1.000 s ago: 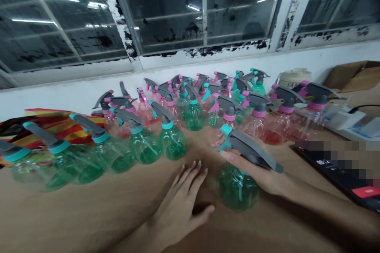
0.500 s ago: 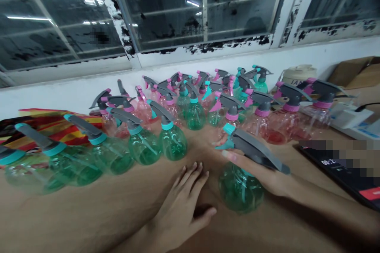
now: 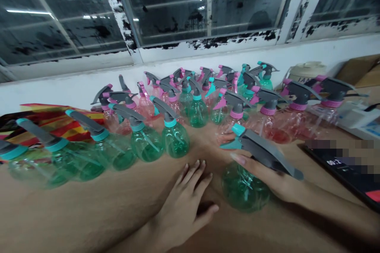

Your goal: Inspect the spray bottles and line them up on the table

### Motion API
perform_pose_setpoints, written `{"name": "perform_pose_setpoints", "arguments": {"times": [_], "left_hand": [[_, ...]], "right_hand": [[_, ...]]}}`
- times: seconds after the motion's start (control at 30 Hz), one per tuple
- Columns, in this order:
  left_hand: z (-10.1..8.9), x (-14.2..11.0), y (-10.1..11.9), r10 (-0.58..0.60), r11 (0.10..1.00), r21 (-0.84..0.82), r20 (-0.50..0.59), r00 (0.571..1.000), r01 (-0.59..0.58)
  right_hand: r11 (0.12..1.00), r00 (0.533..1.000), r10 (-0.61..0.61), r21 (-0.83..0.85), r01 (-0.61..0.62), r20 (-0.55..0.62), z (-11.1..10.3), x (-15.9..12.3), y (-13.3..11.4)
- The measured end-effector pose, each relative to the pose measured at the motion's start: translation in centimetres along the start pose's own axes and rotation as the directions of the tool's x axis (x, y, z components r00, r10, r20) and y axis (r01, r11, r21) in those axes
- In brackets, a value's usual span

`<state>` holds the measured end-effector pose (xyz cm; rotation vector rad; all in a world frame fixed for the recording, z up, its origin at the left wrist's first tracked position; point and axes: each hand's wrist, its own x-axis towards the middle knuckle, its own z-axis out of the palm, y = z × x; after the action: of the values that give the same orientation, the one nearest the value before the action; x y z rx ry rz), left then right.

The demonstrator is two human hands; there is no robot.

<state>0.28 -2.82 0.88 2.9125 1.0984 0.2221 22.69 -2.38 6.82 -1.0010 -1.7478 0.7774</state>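
Observation:
My right hand [image 3: 261, 174] is wrapped round the neck of a green spray bottle [image 3: 245, 189] with a grey and teal trigger head [image 3: 261, 151]; the bottle stands on the brown table [image 3: 74, 213]. Just left of that bottle my left hand [image 3: 185, 205] lies flat on the table, fingers stretched out, holding nothing. A row of green spray bottles [image 3: 175, 136] runs to the left, and pink ones [image 3: 268, 120] stand behind and to the right.
Several more green and pink spray bottles crowd the back of the table under the windows [image 3: 204, 4]. A striped red and yellow bag [image 3: 56, 122] lies at the left. A dark phone [image 3: 350, 174], a white power strip [image 3: 356, 116], a cream tub [image 3: 307, 71] and cardboard [image 3: 356, 73] are at the right.
The view has shifted a little, so everything sits slightly to the right. Both hands keep their positions on the table and on the bottle.

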Motion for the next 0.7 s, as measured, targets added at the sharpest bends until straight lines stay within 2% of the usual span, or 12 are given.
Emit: {"name": "perform_pose_setpoints", "arguments": {"times": [0.2, 0.4, 0.57, 0.7], "left_hand": [[-0.13, -0.05, 0.16, 0.003, 1.0, 0.005, 0.005, 1.0, -0.003], [-0.09, -0.03, 0.13, -0.002, 0.999, -0.032, -0.006, 1.0, 0.002], [-0.11, 0.02, 0.09, -0.011, 0.999, -0.044, -0.012, 1.0, 0.01], [-0.08, -0.01, 0.08, -0.005, 1.0, -0.025, 0.01, 1.0, 0.006]], "right_hand": [[0.995, 0.999, 0.034, 0.099, -0.033, -0.009, 0.17, -0.09, 0.07], [1.0, 1.0, -0.014, 0.014, 0.014, -0.018, -0.1, -0.06, 0.17], [0.998, 0.999, 0.044, 0.046, -0.042, -0.032, 0.02, 0.11, -0.21], [0.999, 0.998, 0.038, 0.015, -0.037, -0.051, 0.06, 0.11, -0.34]]}}
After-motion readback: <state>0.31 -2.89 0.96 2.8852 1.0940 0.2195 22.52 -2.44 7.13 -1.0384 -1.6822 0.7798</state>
